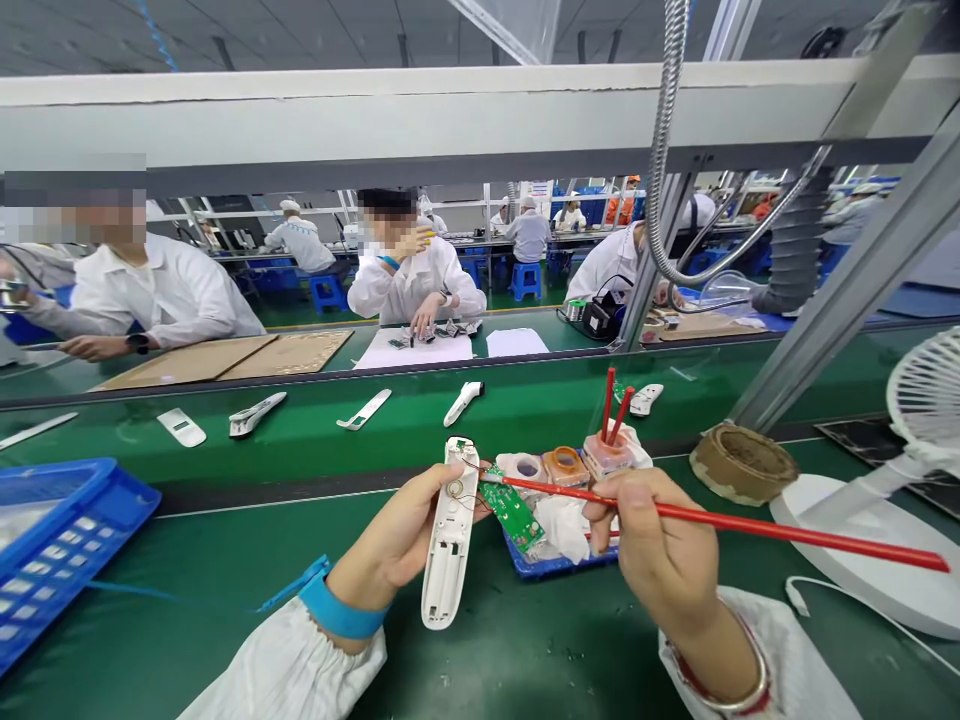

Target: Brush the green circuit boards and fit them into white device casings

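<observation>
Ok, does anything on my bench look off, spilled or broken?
Nothing looks plainly broken. Two small oddities: little specks are scattered on the green bench in front of the blue tray, perhaps loose debris, and the brown roll has a ragged, worn-looking lower edge.

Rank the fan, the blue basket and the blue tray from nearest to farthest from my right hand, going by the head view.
From the right hand:
1. Blue tray: right beside it, on its left.
2. Fan: off to its right.
3. Blue basket: far left, beyond the left hand.
</observation>
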### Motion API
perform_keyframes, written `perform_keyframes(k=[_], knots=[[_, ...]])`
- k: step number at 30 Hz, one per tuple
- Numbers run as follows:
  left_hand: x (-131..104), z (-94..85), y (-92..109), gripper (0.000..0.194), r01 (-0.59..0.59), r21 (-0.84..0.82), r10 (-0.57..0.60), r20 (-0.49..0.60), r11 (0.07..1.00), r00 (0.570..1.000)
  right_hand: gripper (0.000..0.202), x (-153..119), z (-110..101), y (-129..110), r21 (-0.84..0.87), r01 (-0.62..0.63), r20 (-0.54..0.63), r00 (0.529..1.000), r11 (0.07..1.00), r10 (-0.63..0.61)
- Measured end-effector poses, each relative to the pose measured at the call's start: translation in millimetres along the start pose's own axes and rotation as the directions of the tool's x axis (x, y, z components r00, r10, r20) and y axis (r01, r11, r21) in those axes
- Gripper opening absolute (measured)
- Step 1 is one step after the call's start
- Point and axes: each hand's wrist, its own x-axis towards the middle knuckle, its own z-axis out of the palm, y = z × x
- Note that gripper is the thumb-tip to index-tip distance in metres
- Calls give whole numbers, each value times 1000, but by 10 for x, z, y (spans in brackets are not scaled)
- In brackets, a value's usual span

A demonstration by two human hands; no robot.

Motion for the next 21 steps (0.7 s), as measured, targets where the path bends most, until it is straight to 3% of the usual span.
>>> perform_keyframes(k=[8,13,18,21], knots=[[-48,15,7,13,-18,16,18,14,1000,1000,19,-26,-84,-68,-149,172,30,985,974,-170],[-91,28,57,13,-39,6,39,7,999,999,18,-1,-138,-85,-151,181,-18,982,972,-186],[-186,74,101,17,-49,-6,49,47,999,998,17,43,-142,-92,-235,233,8,971,944,-238],[-239,75,153,19,-76,-6,76,68,997,995,16,53,-180,-83,-229,198,-46,976,953,-213]])
